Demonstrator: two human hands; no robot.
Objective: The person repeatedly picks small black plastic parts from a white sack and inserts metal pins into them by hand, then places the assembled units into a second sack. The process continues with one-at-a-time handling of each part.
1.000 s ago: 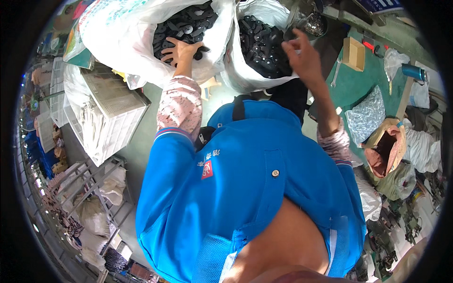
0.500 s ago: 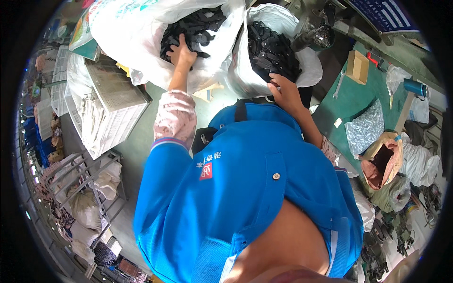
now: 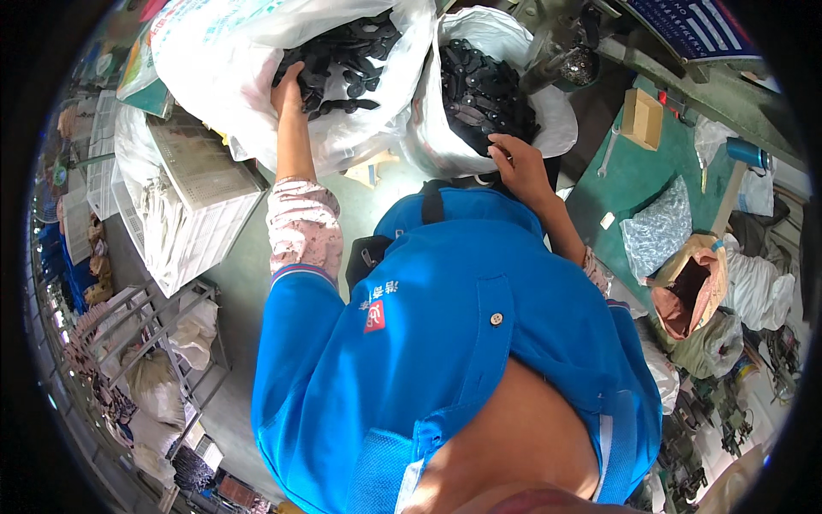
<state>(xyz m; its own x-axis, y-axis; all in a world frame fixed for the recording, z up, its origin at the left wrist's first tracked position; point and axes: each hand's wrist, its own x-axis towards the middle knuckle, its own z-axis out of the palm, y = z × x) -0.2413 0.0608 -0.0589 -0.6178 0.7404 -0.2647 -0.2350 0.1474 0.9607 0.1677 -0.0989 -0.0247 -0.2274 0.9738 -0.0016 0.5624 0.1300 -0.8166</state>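
Note:
A large white plastic bag (image 3: 224, 86) stands open at the upper left, holding flat, elongated black parts (image 3: 342, 64). My left hand (image 3: 289, 91) reaches into it at the left edge of the parts. One finger is stretched out; the other fingertips are partly hidden. On the right, a white sack (image 3: 556, 120) is filled with similar black parts (image 3: 486, 94). My right hand (image 3: 521, 164) rests at its near rim with fingers bent and drawn together. Whatever may lie between those fingertips is too small to make out.
To the right, a green tabletop (image 3: 591, 201) bears a wrench (image 3: 609, 152), a cardboard box (image 3: 642, 118), a clear bag of small parts (image 3: 658, 227) and an open brown bag (image 3: 717, 278). White perforated crates (image 3: 210, 163) stand at left, near a metal rack (image 3: 163, 343). Machinery (image 3: 561, 60) is at upper right.
My left hand has moved left, from the middle of the black parts to their left edge. My right hand stays at the sack's rim. The whole view has shifted slightly.

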